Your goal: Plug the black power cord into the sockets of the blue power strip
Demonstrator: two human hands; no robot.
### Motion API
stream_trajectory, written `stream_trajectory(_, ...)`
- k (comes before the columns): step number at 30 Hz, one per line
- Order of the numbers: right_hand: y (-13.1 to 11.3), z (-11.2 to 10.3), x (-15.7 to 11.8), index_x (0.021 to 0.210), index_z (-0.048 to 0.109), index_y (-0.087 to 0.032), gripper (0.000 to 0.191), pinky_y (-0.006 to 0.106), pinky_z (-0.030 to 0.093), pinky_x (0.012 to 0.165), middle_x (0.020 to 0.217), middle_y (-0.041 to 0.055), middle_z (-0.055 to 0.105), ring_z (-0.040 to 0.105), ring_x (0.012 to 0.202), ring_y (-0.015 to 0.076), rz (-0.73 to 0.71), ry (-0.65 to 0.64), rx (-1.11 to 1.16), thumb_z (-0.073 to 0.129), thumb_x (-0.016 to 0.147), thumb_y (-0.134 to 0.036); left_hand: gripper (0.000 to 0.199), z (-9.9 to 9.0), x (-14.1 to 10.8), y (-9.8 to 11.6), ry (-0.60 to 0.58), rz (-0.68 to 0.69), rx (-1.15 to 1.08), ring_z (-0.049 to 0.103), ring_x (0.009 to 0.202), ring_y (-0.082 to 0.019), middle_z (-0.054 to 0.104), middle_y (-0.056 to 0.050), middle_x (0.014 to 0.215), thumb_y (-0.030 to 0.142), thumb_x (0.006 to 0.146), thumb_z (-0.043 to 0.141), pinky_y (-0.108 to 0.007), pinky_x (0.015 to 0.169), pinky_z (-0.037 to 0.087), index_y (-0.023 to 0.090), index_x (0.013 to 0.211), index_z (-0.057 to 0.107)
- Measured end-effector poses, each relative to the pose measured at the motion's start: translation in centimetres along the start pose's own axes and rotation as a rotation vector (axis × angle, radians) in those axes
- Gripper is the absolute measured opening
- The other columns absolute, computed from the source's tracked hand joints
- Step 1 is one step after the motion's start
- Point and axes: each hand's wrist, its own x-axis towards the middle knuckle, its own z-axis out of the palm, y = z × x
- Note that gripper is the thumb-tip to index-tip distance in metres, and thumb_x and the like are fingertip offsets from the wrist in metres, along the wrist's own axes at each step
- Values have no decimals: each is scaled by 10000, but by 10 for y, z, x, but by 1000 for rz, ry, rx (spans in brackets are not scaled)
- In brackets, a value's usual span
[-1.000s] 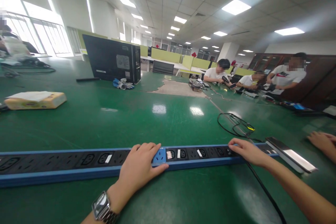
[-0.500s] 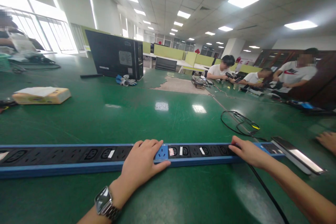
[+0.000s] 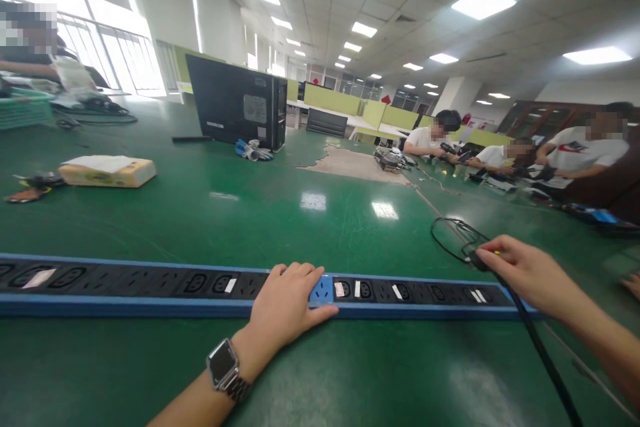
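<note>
The left hand (image 3: 290, 303) lies spread on the strip (image 3: 425, 311) on the table (image 3: 260, 227), the right hand (image 3: 527, 272) pinches a plug (image 3: 480, 259) near the strip's right end, and what the basket (image 3: 25, 112) holds is blurred.

Long blue-and-black power strip (image 3: 240, 285) runs L to R along the near side of the glossy green tabletop (image 3: 250, 227). Left hand (image 3: 287, 303) lies across approx the strip's middle; right hand (image 3: 533, 273) is by its R end, pinching a small black plug (image 3: 479, 259) w/ its thick black cord (image 3: 539, 340) running down toward the near R. Loose black cable loops (image 3: 433, 240) sit just behind that end. Further back on the L there's a yellow-and-white tissue pack (image 3: 107, 171), then behind it & a bit R a boxy black PC tower (image 3: 235, 107) w/ blue-and-grey gloves (image 3: 255, 151) in front.
</note>
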Motion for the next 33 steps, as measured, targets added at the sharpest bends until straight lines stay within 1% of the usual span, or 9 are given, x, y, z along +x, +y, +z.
stream_trajectory(2,-30,4,-4,884,580,-227,383,268,345,487,601,2,581,481,510,148,-49,-149,111,476,808,-588,616,1,0,0,8,-1,3,560,1076,-286,637,-89,1192,629,787,588,-467,954,366,221,1247,565)
stream_trajectory(4,-54,27,-7,869,558,-219,358,245,354,502,646,-18,570,489,557,136,-103,-343,247,481,825,-565,615,1,-1,-1,15,-6,1,559,1084,-289,635,-91,1196,620,788,592,-469,962,360,214,1249,566)
stream_trajectory(5,-63,42,-9,857,552,-213,346,238,347,509,634,-29,545,477,564,130,-133,-388,269,477,837,-550,615,2,-1,-1,16,-6,-3,560,1084,-289,636,-91,1193,617,788,594,-470,964,358,210,1248,567)
stream_trajectory(8,-73,85,-13,820,544,-202,323,236,333,538,626,-38,504,451,591,125,-171,-421,259,455,865,-509,619,3,-3,-1,24,3,-14,557,1086,-288,636,-84,1185,621,790,591,-475,966,354,203,1247,566)
stream_trajectory(10,-73,99,-14,811,541,-202,319,239,325,546,624,-37,493,442,600,129,-165,-401,243,444,872,-499,624,4,-3,0,35,6,-15,554,1084,-288,636,-79,1177,631,790,585,-476,963,353,205,1245,564)
stream_trajectory(15,-81,94,-12,806,549,-209,274,243,312,545,606,-24,532,483,597,148,-166,-398,127,443,871,-453,624,4,-2,1,27,-7,-12,554,1072,-280,638,-82,1171,633,782,593,-463,958,352,205,1235,568)
stream_trajectory(20,-94,86,-12,740,544,-218,267,257,296,580,631,13,600,555,638,177,-176,-283,-170,430,889,-408,619,2,-3,1,28,-11,-11,548,1081,-277,635,-78,1175,618,788,598,-468,972,348,199,1242,562)
stream_trajectory(26,-114,98,-29,795,548,-232,204,263,240,549,703,47,657,605,676,212,-139,-174,-344,452,893,-383,621,2,-2,2,23,-8,-11,547,1083,-285,634,-81,1175,607,791,601,-484,973,348,196,1254,554)
stream_trajectory(33,-113,113,-34,817,477,-230,172,255,260,553,691,33,649,620,677,201,-160,-209,-262,415,919,-354,627,4,-4,2,30,-7,-14,545,1090,-286,630,-79,1181,620,793,590,-487,983,343,194,1252,552)
